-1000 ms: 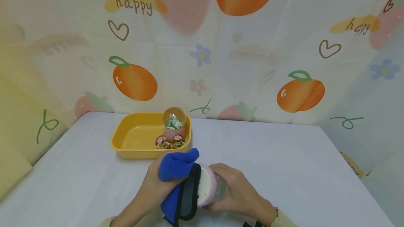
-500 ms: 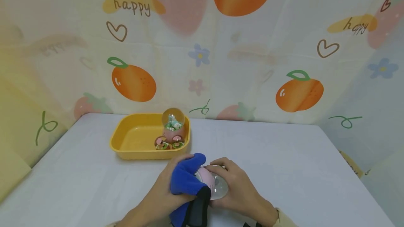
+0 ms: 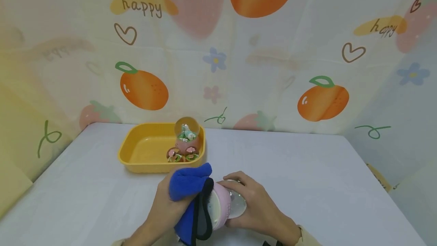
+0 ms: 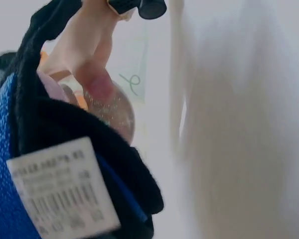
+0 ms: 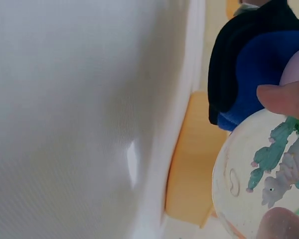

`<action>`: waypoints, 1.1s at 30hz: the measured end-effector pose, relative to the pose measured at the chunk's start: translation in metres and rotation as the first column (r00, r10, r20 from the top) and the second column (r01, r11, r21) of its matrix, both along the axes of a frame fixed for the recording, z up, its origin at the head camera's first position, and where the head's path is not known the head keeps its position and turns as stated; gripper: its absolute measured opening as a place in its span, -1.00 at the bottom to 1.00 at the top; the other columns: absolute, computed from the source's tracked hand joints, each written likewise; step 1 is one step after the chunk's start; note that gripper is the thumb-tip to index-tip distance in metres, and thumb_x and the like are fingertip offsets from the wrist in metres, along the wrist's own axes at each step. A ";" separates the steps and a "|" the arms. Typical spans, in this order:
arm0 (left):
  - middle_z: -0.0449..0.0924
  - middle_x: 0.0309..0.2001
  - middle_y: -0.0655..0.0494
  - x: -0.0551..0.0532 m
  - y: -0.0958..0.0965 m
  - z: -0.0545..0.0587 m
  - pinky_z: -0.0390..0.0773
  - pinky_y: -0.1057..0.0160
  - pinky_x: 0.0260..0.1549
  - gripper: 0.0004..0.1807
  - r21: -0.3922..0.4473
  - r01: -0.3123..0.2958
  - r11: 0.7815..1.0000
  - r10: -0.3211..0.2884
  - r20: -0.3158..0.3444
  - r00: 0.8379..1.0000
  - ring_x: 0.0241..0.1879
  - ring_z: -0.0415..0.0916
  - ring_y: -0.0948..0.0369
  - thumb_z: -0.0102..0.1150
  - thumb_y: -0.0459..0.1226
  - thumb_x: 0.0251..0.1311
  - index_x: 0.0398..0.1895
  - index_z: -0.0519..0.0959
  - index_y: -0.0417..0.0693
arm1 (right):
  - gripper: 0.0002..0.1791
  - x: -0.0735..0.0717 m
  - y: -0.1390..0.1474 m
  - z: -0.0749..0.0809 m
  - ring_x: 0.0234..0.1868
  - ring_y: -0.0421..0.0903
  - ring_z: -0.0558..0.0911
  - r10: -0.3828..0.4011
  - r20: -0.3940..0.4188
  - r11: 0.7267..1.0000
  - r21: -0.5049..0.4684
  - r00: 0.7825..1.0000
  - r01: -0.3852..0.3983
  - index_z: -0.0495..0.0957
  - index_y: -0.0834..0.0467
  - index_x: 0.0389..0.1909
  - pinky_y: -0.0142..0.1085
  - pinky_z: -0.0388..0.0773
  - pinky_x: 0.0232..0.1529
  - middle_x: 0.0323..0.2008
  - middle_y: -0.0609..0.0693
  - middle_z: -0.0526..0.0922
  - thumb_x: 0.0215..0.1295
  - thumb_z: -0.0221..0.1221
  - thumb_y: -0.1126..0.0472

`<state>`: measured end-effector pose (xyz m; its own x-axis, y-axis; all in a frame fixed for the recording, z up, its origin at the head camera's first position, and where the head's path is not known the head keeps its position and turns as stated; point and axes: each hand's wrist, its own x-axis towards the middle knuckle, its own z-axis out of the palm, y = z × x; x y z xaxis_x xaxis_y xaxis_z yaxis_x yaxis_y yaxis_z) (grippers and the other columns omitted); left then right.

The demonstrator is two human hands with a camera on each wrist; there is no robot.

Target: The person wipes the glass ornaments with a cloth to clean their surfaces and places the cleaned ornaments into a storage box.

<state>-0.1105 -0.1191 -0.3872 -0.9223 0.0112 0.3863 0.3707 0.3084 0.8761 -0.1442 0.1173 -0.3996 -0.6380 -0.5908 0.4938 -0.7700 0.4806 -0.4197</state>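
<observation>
My right hand (image 3: 252,202) grips a snow globe (image 3: 237,203) by its clear ball, tipped on its side with the pink base toward the left. Inside the ball, the right wrist view shows a grey animal figure and green cactus shapes. My left hand (image 3: 167,204) holds a blue cloth (image 3: 187,183) with black edging, bunched against the globe's base. A white barcode label (image 4: 65,191) hangs from the cloth in the left wrist view. The cloth hides part of the base and some left fingers.
A yellow tray (image 3: 143,168) stands behind my hands. At its right end sits another snow globe (image 3: 187,134) on a pink base, with small round decorations in front. White cloth covers the table (image 3: 290,170); a fruit-print curtain (image 3: 259,67) hangs behind.
The blue cloth and left hand shift right over the base, then back left, showing more of the base. The right hand stays on the globe, which has turned so its clear ball shows more.
</observation>
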 end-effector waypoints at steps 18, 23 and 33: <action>0.66 0.04 0.05 -0.002 -0.003 0.007 0.62 -0.04 0.01 -0.56 -0.023 0.110 0.994 -0.102 0.224 0.969 0.00 0.59 0.14 0.34 -0.22 0.16 0.11 0.49 -0.02 | -0.17 -0.001 0.001 0.006 0.16 -0.16 0.58 -0.087 -0.029 0.994 0.065 0.996 0.089 0.54 -0.01 0.11 -0.23 0.64 0.08 0.17 -0.12 0.58 -0.36 0.61 0.05; 0.66 0.00 0.07 -0.004 -0.004 0.008 0.58 0.08 0.02 -0.58 -0.001 0.018 1.000 -0.017 0.193 0.981 -0.03 0.59 0.18 0.34 -0.26 0.18 0.11 0.51 -0.03 | -0.15 -0.002 0.002 0.006 0.16 -0.17 0.56 -0.083 -0.040 0.996 0.031 0.996 0.085 0.54 -0.03 0.13 -0.23 0.65 0.06 0.18 -0.14 0.55 -0.36 0.62 0.07; 0.59 0.17 -0.01 -0.006 -0.012 0.010 0.52 0.10 0.10 -0.56 0.012 0.191 0.982 -0.188 0.233 0.954 0.10 0.53 0.09 0.13 -0.19 0.33 0.24 0.45 -0.10 | -0.05 -0.008 0.008 0.008 0.17 -0.15 0.55 -0.118 -0.081 0.993 0.004 0.990 0.119 0.46 0.04 0.15 -0.14 0.63 0.10 0.17 -0.12 0.57 -0.41 0.65 0.03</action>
